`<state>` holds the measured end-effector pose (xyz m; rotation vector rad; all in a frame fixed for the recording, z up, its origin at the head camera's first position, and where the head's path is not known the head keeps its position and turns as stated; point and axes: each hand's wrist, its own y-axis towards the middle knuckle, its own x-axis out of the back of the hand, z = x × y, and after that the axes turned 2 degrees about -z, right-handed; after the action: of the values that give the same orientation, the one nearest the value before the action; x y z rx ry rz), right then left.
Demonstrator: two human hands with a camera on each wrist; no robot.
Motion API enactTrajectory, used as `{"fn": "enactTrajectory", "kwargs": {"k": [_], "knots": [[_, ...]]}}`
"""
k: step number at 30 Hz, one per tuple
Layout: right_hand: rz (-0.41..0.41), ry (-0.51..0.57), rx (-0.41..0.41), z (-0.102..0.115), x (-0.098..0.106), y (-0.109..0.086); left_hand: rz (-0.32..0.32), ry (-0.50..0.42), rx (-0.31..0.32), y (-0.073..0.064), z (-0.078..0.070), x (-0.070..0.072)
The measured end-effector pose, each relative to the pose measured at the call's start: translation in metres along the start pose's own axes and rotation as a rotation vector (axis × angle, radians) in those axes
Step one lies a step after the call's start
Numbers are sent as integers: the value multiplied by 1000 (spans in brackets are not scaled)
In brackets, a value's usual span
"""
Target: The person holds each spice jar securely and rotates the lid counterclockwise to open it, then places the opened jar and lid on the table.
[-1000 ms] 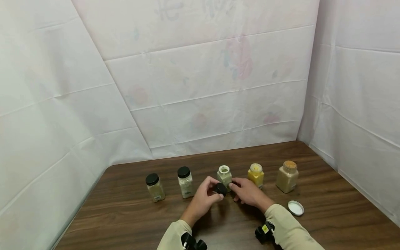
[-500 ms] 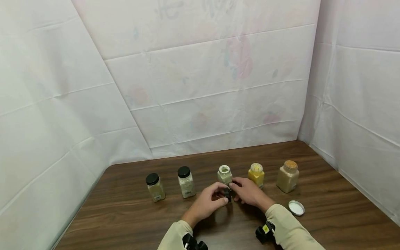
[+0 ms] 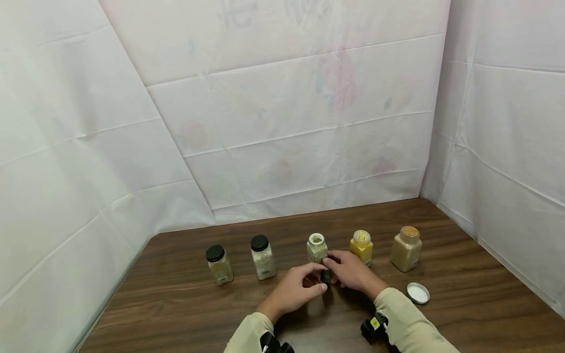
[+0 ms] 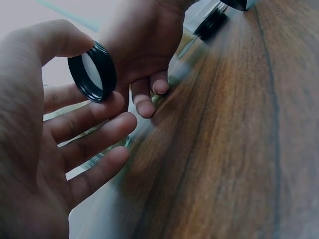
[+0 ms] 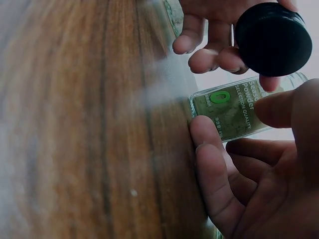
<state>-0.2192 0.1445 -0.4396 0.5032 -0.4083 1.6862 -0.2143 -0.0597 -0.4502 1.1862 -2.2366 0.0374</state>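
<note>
A small square glass jar of green powder (image 3: 317, 251) stands uncapped on the table, its label "Powder" (image 5: 244, 102) facing the right wrist view. My right hand (image 3: 353, 272) grips it low on its right side, with thumb and fingers around the glass. Just in front of the jar, my left hand (image 3: 289, 292) pinches a black screw lid (image 3: 325, 277) between thumb and fingers. That lid (image 4: 104, 74) is on edge, its pale lining showing in the left wrist view. The other left fingers are spread below it.
To the left stand two black-capped jars, one of olive powder (image 3: 220, 267) and one of pale contents (image 3: 263, 260). On the right are an uncapped yellow jar (image 3: 362, 250) and a larger tan powder jar (image 3: 405, 255). A loose lid (image 3: 417, 293) lies lining up near my right sleeve.
My left hand has moved slightly right and nearer my body, tipping the black lid from showing its top to standing on edge. My right hand stays at the jar.
</note>
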Motion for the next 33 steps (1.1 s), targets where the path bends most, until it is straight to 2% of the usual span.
{"fn": "enactTrajectory", "kwargs": {"k": [11, 19, 33], "knots": [[7, -16, 24, -1, 2, 0, -12, 95, -21, 0, 0, -2], [-20, -21, 4, -1, 1, 0, -30, 192, -41, 1, 2, -5], [-52, -37, -6, 1, 0, 0, -19, 252, -17, 2, -1, -5]]}}
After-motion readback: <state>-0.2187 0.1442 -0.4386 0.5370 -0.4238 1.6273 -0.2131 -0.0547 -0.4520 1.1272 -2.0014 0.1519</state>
